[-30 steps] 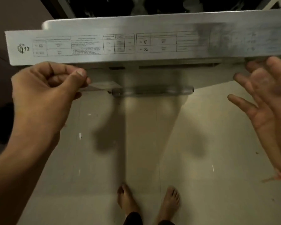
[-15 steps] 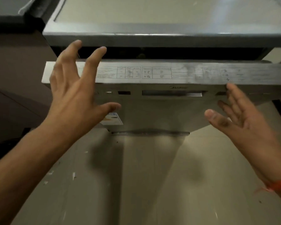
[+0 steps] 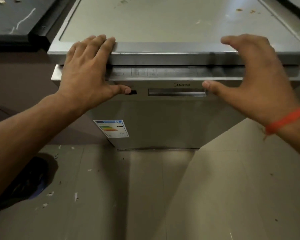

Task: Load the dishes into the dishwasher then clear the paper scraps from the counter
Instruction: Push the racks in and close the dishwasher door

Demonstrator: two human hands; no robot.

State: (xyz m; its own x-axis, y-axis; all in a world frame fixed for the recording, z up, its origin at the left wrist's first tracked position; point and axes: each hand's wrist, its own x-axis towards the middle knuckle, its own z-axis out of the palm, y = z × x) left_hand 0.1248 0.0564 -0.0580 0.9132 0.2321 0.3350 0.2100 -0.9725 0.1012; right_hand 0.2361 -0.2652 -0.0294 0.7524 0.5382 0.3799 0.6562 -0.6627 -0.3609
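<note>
Two hands are spread against the front of the dishwasher (image 3: 156, 122), and its door (image 3: 163, 110) stands almost upright, with only a narrow strip of its top edge still showing under the lip of the machine's top. I judge the loading step to be at its very end: no dishes are in view outside the machine, and the door needs just a last push to latch. Whether any dishes are inside cannot be told, as the interior is hidden.

The left hand (image 3: 88, 70) lies flat over the top left corner of the door, its fingers straight and reaching up onto the front edge of the dishwasher's top, thumb pressed on the door face beside a small dark button (image 3: 131, 92). The right hand (image 3: 249, 75) is open too, fingers loosely bent near the right end of the front edge of the top, thumb touching the door just right of the recessed handle (image 3: 177, 92). Neither hand holds anything; an orange thread (image 3: 287, 120) circles the right wrist.

The second step looks untouched. Pale paper scraps (image 3: 25, 19) lie on the dark counter (image 3: 9, 35) by the left edge of the dishwasher, a few specks dot the machine's top (image 3: 163, 18), and more bits are scattered on the floor (image 3: 145, 196) below.
</note>
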